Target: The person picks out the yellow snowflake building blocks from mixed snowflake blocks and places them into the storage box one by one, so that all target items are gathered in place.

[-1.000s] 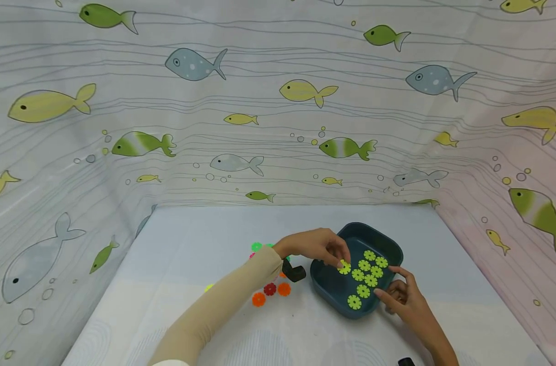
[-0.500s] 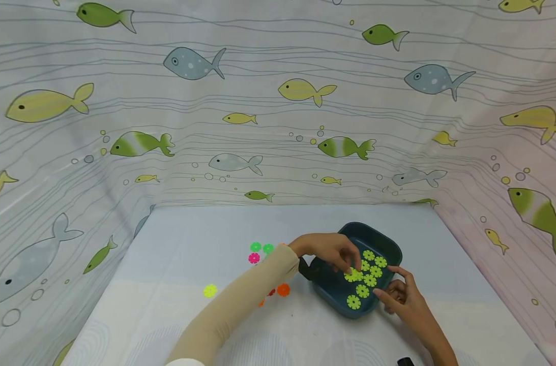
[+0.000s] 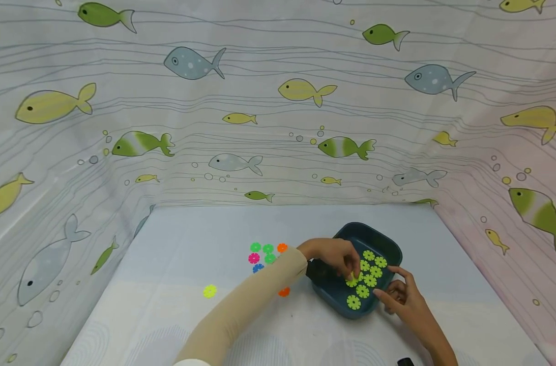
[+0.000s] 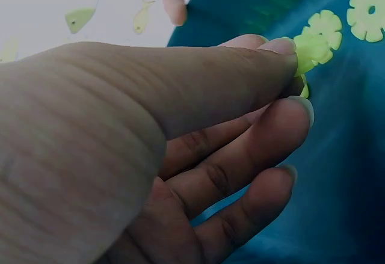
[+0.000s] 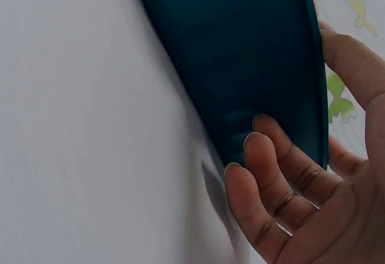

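Observation:
Inside the dark teal tray [image 3: 331, 294], my left hand [image 3: 333, 253] pinches a yellow-green notched disc [image 4: 309, 55] between thumb and index finger, just over the tray floor. The other left fingers are loosely bent and partly cover the disc. Several matching discs [image 3: 353, 302] lie flat in the tray, grouped toward its right side. My right hand [image 3: 408, 299] holds the tray's right side, thumb and index finger at the rim. In the right wrist view, fingertips [image 5: 260, 150] rest along the outer wall [image 5: 240, 65].
Left of the tray, loose discs lie on the white table: green [image 3: 256, 247], pink [image 3: 254, 258], blue [image 3: 258, 268], orange [image 3: 284, 292] and one yellow [image 3: 209, 291]. My left sleeve [image 3: 250, 305] crosses over this area. A fish-patterned curtain [image 3: 278, 147] encloses the table.
My left hand has moved right and slightly nearer with the pinched disc. The sleeve shifted right, uncovering green, pink and blue discs and hiding red ones. My right hand has stayed on the tray.

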The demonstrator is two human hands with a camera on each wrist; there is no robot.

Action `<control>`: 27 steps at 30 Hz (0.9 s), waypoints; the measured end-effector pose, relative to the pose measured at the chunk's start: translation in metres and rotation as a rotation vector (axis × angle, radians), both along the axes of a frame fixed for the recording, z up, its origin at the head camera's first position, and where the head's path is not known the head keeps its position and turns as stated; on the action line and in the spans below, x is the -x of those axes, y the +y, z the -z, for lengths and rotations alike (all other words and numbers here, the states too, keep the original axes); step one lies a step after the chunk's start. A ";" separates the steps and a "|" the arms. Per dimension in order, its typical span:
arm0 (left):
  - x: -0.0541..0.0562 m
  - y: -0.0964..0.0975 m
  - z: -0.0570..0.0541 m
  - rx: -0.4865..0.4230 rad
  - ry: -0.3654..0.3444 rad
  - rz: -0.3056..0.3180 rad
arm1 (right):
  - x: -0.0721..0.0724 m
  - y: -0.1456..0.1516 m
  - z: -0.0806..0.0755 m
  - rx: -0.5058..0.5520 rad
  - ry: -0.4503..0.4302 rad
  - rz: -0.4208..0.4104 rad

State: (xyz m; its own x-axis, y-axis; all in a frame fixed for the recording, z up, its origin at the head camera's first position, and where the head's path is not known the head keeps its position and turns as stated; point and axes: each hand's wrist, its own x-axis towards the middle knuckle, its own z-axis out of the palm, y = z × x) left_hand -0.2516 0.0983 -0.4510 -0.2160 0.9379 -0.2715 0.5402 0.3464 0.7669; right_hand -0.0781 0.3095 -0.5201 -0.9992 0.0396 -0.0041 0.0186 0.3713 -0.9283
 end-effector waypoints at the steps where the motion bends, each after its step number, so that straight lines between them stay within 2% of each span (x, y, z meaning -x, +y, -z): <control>1: 0.000 0.001 0.001 0.009 0.021 0.009 | 0.000 0.000 0.000 0.000 0.000 0.001; 4: -0.001 0.006 0.005 0.034 0.076 0.031 | 0.000 0.000 0.000 0.000 0.000 -0.001; 8: 0.000 0.010 0.011 0.080 0.120 0.041 | 0.000 0.001 0.000 -0.001 0.001 -0.006; 12: 0.000 0.012 0.012 0.109 0.160 0.049 | -0.001 0.001 0.000 0.001 -0.001 -0.008; 21: -0.005 0.012 0.010 0.145 0.217 0.060 | -0.001 0.000 -0.001 0.003 0.004 -0.022; 27: -0.007 0.011 0.009 0.133 0.219 0.045 | -0.001 0.000 -0.001 0.008 0.003 -0.015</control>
